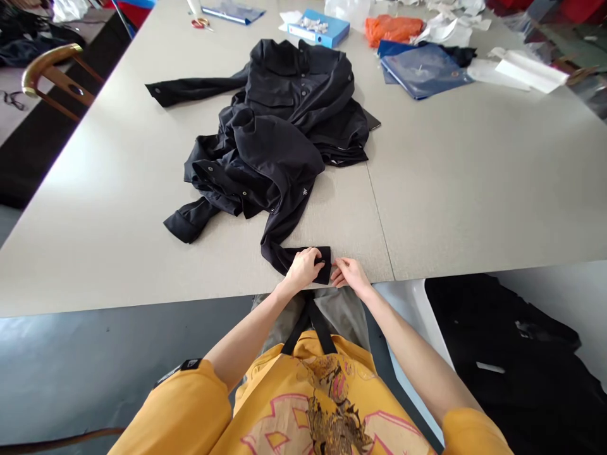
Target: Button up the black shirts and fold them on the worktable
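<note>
Two black jackets lie on the pale table. The nearer jacket (279, 151) is crumpled, and one of its sleeves bends down to the table's front edge. At that sleeve's flattened cuff (325, 268), my left hand (304, 268) presses on the fabric with its fingers curled and pinched on it. My right hand (348, 274) is at the cuff's right edge, thumb and forefinger closed at the fabric's border. The other jacket (298, 82) lies behind, its front buttons upward and one sleeve stretched left.
On the pale table (474, 177) are a blue box (327, 28), an orange bag (393, 29), blue plastic folders (422, 69), white papers (531, 69) and red scissors (202, 24). A wooden chair (57, 79) stands left. Black garments (512, 366) lie in a white container at lower right.
</note>
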Available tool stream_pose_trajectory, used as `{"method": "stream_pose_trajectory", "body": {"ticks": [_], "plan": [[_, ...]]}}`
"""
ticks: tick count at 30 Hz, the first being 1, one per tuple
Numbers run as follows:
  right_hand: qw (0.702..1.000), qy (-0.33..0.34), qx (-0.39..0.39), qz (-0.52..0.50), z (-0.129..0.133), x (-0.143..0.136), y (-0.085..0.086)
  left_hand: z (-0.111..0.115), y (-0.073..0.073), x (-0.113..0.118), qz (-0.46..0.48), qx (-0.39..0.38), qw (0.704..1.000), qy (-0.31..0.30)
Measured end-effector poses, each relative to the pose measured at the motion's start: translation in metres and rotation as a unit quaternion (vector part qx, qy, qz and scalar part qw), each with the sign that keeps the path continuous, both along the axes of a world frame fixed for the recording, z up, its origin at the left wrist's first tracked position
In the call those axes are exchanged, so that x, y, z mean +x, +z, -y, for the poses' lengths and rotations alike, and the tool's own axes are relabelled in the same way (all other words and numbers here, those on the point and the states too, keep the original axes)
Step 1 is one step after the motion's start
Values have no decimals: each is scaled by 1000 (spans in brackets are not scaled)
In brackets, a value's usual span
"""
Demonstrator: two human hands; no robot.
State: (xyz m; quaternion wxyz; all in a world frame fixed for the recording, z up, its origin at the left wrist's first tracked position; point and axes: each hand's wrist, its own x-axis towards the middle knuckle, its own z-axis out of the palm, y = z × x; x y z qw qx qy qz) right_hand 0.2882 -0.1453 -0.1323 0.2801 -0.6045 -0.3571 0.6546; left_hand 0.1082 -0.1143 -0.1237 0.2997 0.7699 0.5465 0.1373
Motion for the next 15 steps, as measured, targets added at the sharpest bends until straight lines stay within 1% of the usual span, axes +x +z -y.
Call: {"method": "stream_pose_trajectory", "body": {"ticks": [1,3,6,7,9,11,13,15], "plan": [[1000,1,9,-16,2,1,2,2,2,-3,33,-1,999,-5],[998,19,28,-47,4,2,9,9,10,-10,94,26,995,-23],[994,68,65,-63,7,1,24,23,24,-21,130,84,986,-60],[992,85,83,-44,8,-1,30,27,29,-24,124,97,985,-71],[983,122,131,34,11,-6,41,34,35,-29,96,106,986,-86],[961,147,192,131,15,-13,50,40,38,-31,58,111,988,-86],[938,158,239,195,18,-20,54,46,38,-31,29,120,989,-84],[930,154,253,218,22,-25,54,52,36,-31,20,142,985,-91]]}}
